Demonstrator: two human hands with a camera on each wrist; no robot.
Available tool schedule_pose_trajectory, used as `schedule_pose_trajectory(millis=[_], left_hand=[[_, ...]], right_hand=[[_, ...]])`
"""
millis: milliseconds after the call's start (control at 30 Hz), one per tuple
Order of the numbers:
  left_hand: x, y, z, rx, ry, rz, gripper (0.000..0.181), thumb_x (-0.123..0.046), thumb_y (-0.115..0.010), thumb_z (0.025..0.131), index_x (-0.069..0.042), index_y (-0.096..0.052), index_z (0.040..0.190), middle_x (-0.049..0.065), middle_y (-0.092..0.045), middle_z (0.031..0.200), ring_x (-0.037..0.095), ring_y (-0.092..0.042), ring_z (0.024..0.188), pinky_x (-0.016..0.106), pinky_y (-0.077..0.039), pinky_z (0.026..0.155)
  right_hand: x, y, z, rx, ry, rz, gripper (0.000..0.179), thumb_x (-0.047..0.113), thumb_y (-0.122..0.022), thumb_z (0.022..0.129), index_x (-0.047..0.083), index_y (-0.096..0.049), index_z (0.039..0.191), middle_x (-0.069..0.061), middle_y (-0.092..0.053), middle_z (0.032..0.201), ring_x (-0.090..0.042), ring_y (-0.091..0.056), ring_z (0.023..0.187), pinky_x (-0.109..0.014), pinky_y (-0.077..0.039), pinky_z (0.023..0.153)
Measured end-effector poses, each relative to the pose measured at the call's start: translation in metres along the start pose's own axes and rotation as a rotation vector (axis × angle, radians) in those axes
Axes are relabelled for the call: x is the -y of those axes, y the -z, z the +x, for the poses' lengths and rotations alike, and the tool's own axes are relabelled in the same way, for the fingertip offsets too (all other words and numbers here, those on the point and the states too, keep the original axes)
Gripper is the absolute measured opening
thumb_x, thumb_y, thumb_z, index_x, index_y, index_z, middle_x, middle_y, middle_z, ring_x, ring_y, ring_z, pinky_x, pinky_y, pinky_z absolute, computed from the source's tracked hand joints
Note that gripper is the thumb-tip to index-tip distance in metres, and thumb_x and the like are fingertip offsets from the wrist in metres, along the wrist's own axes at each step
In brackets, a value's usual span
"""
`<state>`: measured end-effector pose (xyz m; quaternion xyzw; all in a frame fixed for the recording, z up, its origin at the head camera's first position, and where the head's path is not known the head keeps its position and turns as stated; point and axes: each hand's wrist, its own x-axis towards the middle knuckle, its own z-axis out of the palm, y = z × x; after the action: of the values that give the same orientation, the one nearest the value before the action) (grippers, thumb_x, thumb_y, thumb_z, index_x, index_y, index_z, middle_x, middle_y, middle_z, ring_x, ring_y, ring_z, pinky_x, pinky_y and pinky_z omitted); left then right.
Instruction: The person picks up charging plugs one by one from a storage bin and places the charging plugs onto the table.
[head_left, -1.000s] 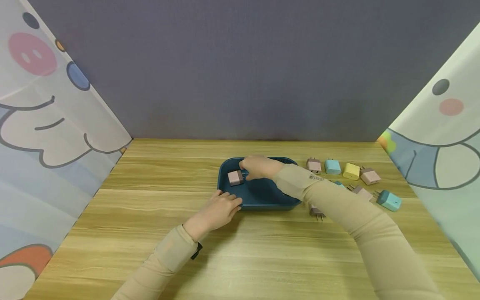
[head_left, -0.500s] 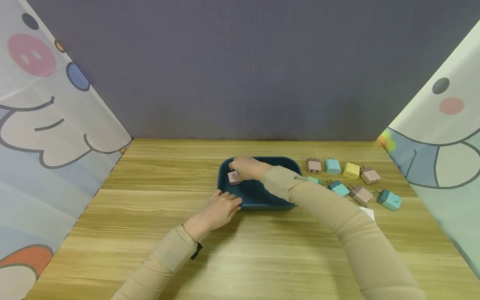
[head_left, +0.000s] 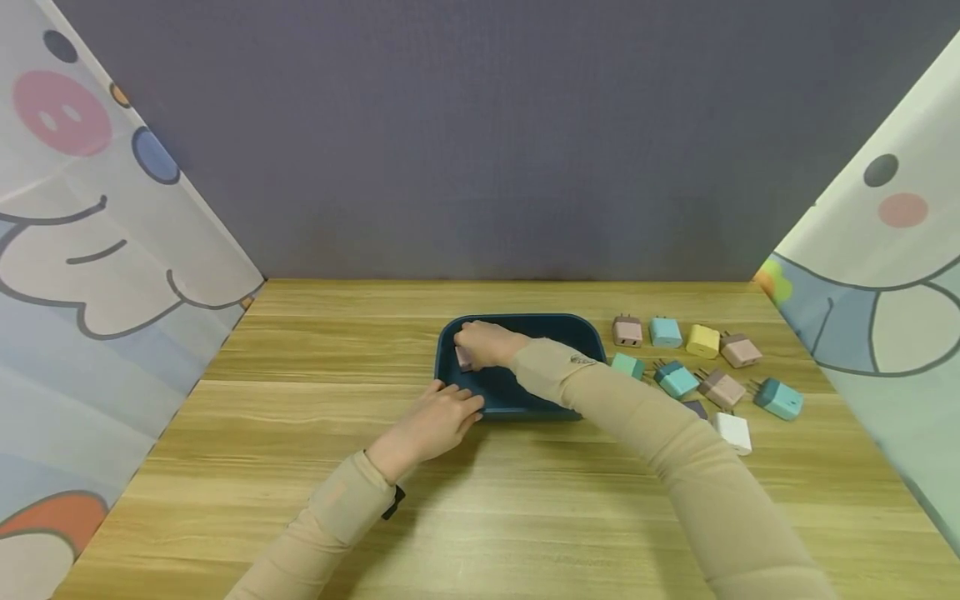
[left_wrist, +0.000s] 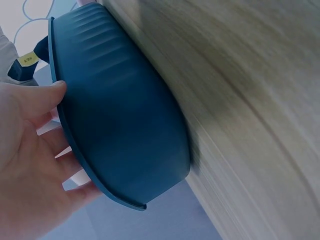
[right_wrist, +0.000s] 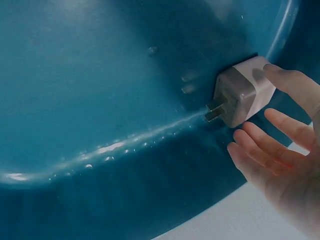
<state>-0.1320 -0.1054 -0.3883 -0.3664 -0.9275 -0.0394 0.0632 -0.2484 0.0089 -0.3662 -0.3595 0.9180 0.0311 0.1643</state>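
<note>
A dark blue tray (head_left: 517,412) with rounded corners stands on the wooden table. My left hand (head_left: 442,418) grips its front left corner; in the left wrist view the thumb lies against the outer wall (left_wrist: 120,110) and the fingers go over the rim. Inside the tray, at the left end, a pink and brown plug charger (right_wrist: 245,90) lies on its side, prongs pointing away from my right hand (right_wrist: 280,155). The right thumb overlaps the charger's pink end, while the other fingers spread loosely beside it. From the head view, this hand (head_left: 491,343) mostly covers the charger.
Right of the tray lie several loose plug chargers, among them a yellow one (head_left: 702,342), a white one (head_left: 732,433), a mint green one (head_left: 627,365) and a turquoise one (head_left: 778,399). My right sleeve (head_left: 637,425) hides part of that area. A grey panel (head_left: 480,142) rises behind the table.
My right hand has moved left inside the tray, over the pink and brown plug charger. As the sleeve shifted, the mint green and white plug chargers came into view. The left hand has stayed put.
</note>
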Motion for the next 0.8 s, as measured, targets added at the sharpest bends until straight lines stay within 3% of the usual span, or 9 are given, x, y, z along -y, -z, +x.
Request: schedule_pose_trajectory(millis=[300,567,800], left_hand=[[0.0005,-0.0023,0.0007,-0.006,-0.003,0.003,0.008,-0.023,-0.053,0.089,-0.016,-0.058,0.090,-0.004,-0.060,0.082,0.013,-0.050,0.069,0.026,-0.025,0.062],[-0.0001,-0.0020,0.0008,-0.007,0.000,0.010,0.008,-0.023,-0.054,0.089,-0.016,-0.058,0.089,-0.004,-0.061,0.082,0.012,-0.050,0.069,0.026,-0.027,0.063],[-0.0001,-0.0020,0.0008,0.000,0.001,0.012,0.009,-0.023,-0.053,0.089,-0.016,-0.059,0.091,-0.003,-0.061,0.084,0.013,-0.051,0.070,0.026,-0.027,0.063]], right_hand=[[0.0015,-0.0039,0.0035,-0.012,0.016,-0.007,0.026,0.019,-0.059,0.085,0.009,-0.057,0.109,-0.008,-0.055,0.113,-0.022,-0.051,0.104,-0.031,-0.039,0.089],[0.0006,-0.0092,0.0091,-0.015,0.016,0.029,0.011,0.018,-0.060,0.085,0.012,-0.059,0.093,-0.004,-0.056,0.100,-0.019,-0.052,0.093,-0.029,-0.042,0.082],[0.0008,-0.0099,0.0099,-0.007,0.016,0.021,0.011,0.019,-0.061,0.084,0.012,-0.059,0.093,-0.005,-0.056,0.100,-0.019,-0.053,0.094,-0.030,-0.042,0.082]])
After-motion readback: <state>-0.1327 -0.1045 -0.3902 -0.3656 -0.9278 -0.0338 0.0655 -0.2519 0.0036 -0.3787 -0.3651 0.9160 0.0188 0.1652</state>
